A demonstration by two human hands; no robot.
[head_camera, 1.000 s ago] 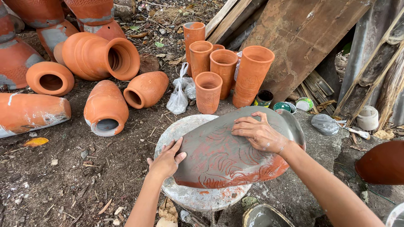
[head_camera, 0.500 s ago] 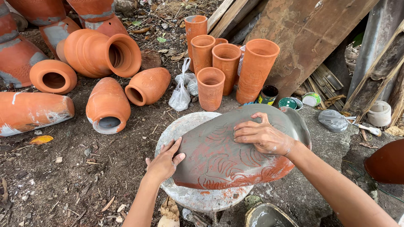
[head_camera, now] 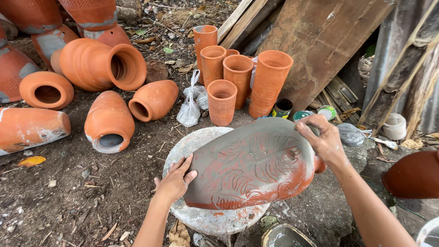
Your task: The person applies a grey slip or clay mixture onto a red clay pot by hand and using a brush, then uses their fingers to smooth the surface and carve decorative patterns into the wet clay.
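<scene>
A large terracotta vase [head_camera: 254,164] lies on its side on a round grey turntable [head_camera: 183,151]. Most of its upper face is coated grey, with curved lines scratched through to the orange clay. My left hand [head_camera: 175,180] presses flat against the vase's left end. My right hand [head_camera: 322,137] rests on its upper right end near the neck, fingers bent on the wet grey surface. Neither hand holds a tool that I can see.
Several tall terracotta pots [head_camera: 238,77] stand behind the turntable, and rounder ones [head_camera: 109,121] lie on the dirt to the left. A small plastic bag [head_camera: 190,107], small paint tins [head_camera: 282,107], leaning boards [head_camera: 320,41] and a bowl [head_camera: 283,235] surround the stand.
My right hand has slid from the middle of the vase to its right end. The left hand stays at the left end. The camera view shifted slightly.
</scene>
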